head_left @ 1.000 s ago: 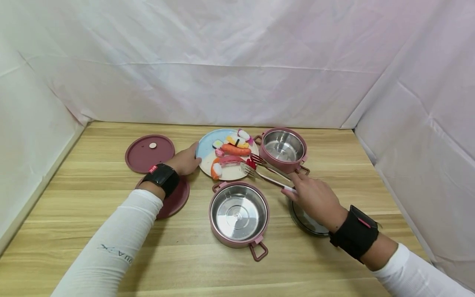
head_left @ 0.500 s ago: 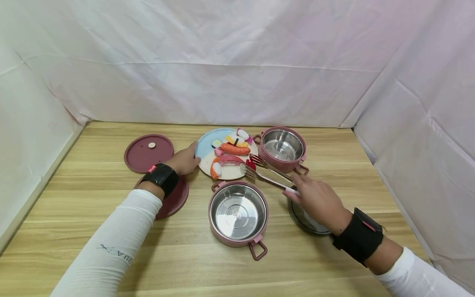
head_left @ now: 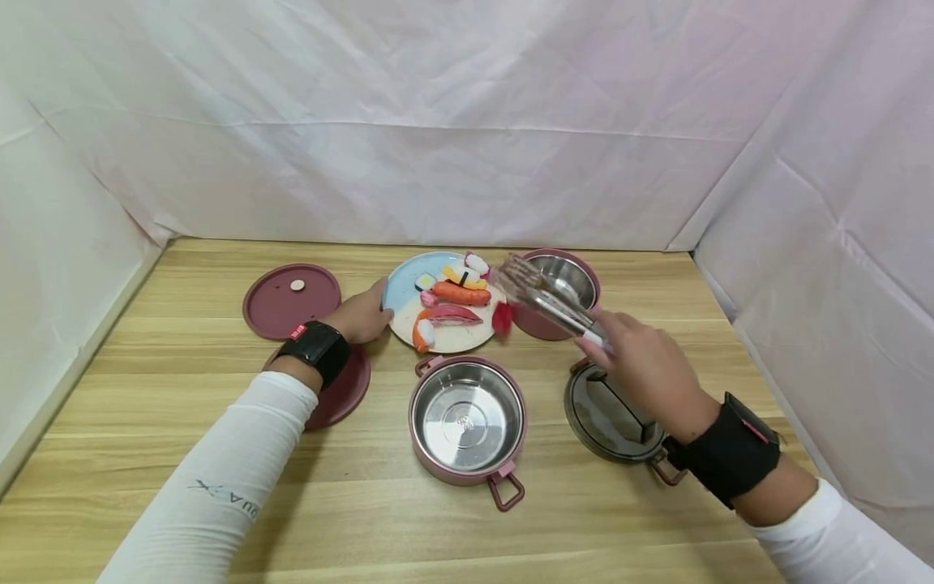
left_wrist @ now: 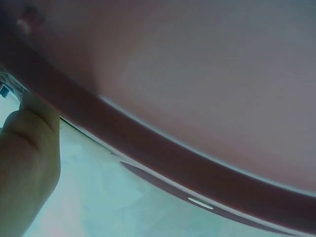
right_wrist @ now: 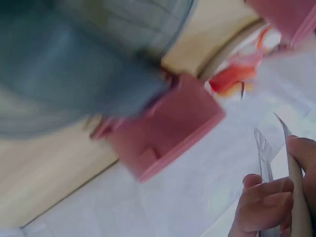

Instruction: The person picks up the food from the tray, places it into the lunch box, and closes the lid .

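One pr tongs pinched in R fingers; L fingers at plate rim, grip unclear.

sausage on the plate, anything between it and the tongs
Nothing visible: in the head view, the blurred tongs in the right hand end just right of the sausage; the red piece shows lower, off that line.

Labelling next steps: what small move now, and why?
Probably lower the tongs, held in the right hand, toward the red piece by the plate's right edge: the right wrist view shows nothing between their tips, and the left hand is at the plate's left edge.
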Available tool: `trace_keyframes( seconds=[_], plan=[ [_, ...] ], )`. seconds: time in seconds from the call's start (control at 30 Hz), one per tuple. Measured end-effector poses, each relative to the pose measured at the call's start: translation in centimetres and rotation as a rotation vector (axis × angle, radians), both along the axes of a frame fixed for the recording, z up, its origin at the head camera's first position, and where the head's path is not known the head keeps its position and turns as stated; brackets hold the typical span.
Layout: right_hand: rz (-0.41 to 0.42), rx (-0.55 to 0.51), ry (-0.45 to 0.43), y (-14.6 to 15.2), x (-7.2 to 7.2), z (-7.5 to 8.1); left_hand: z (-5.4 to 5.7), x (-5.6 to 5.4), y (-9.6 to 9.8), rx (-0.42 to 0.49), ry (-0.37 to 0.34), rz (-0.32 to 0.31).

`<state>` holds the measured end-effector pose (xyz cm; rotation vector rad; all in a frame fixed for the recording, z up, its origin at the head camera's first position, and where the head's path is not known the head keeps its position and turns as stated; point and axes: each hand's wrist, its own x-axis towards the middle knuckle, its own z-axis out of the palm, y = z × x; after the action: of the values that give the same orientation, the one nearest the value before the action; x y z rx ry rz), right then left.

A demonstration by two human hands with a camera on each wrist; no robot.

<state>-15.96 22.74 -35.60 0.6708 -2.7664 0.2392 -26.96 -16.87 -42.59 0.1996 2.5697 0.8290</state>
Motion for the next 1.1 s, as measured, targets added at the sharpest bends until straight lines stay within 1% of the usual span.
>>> trace_keyframes(
  seconds=[0.07, 0.17, 0.23, 0.33, 0.5, 0.63, 0.77, 0.93, 1.0, 1.1],
  plan=[
    [-0.013, -0.012, 0.01, 0.4, -0.6, 0.3, 0.2, 0.0, 0.0, -0.002, 0.004, -0.002],
    [-0.04, -0.016, -0.017, 0.8, -1.2, 0.4, 0.4, 0.1, 0.0, 0.0, 0.008, -0.003],
    [-0.041, -0.017, -0.038, 0.9, -1.3, 0.3, 0.6, 0.2, 0.0, 0.003, 0.01, -0.007],
    [-0.011, -0.009, -0.036, 1.1, -1.0, 0.0, 0.7, 0.2, 0.1, 0.005, 0.006, -0.009],
    [0.05, 0.024, -0.007, 1.1, 0.0, -0.4, 0.7, 0.2, 0.1, 0.008, 0.015, -0.008],
    [0.078, 0.059, -0.047, 1.1, 0.9, -0.8, 0.6, 0.1, 0.1, 0.005, 0.021, -0.007],
    [0.094, 0.096, -0.081, 1.3, 1.5, -1.6, 0.4, 0.0, 0.0, -0.004, 0.015, -0.006],
    [0.099, 0.118, -0.117, 2.2, 1.7, -2.2, 0.1, 0.0, 0.0, -0.009, 0.004, -0.008],
    [0.104, 0.128, -0.127, 2.7, 1.6, -2.1, 0.1, 0.1, 0.0, -0.003, 0.002, -0.01],
    [0.119, 0.157, -0.112, 3.6, 1.2, -1.8, 0.0, 0.1, 0.1, 0.0, 0.005, -0.006]
  ],
)
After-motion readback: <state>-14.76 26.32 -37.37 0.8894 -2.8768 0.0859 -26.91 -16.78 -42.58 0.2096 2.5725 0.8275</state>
